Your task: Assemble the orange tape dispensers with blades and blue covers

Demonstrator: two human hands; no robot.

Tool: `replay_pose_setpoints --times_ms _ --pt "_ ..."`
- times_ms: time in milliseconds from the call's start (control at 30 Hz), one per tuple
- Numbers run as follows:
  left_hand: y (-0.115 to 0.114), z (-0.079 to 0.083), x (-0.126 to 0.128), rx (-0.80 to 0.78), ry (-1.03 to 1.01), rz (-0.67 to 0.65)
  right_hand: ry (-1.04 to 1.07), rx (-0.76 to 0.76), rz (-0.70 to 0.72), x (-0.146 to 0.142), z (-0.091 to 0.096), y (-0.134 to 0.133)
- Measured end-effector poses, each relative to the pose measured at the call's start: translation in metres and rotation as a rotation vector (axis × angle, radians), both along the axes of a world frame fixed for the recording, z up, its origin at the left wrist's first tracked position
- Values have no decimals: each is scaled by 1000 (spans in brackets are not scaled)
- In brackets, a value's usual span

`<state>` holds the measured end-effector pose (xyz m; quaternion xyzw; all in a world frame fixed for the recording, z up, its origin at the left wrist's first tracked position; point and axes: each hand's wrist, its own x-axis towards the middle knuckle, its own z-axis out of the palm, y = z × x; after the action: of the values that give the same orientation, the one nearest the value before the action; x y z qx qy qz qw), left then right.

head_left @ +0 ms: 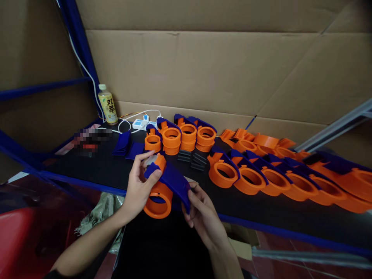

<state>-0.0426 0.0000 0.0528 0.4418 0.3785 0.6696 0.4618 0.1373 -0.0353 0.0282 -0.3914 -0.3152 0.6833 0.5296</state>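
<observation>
Between my two hands, above the table's front edge, is an orange and blue packing-tape dispenser [174, 181], its orange ring hanging low. My left hand [141, 186] grips its top end, the thumb pressed on the blue plate and the fingers behind. At the lower right end of the blue plate, my right hand [205, 211] pinches the edge between thumb and fingers. Just behind the dispenser lie several short black strips [198, 161]. Flat blue plates [135, 150] rest to the left of them.
Stacked dispensers [171, 141] stand at the back; a row of others [250, 180] leans along the right. Orange parts [266, 141] lie behind that row. A drink bottle [107, 104] and a white power strip [141, 124] are at the back left. A blue frame post [81, 42] rises there.
</observation>
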Motion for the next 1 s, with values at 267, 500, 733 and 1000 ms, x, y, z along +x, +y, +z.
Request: replay_pose_setpoints --times_ms 267,500,733,1000 --pt "-8 -3 -2 104 105 -19 -69 82 -15 -4 -2 -8" --pt "-9 5 -19 43 201 -314 -118 319 -157 38 27 1" --pt "-5 18 -30 122 600 -664 -890 820 201 36 74 13" --pt "-1 15 -29 151 647 -734 -1079 1006 453 28 64 17"
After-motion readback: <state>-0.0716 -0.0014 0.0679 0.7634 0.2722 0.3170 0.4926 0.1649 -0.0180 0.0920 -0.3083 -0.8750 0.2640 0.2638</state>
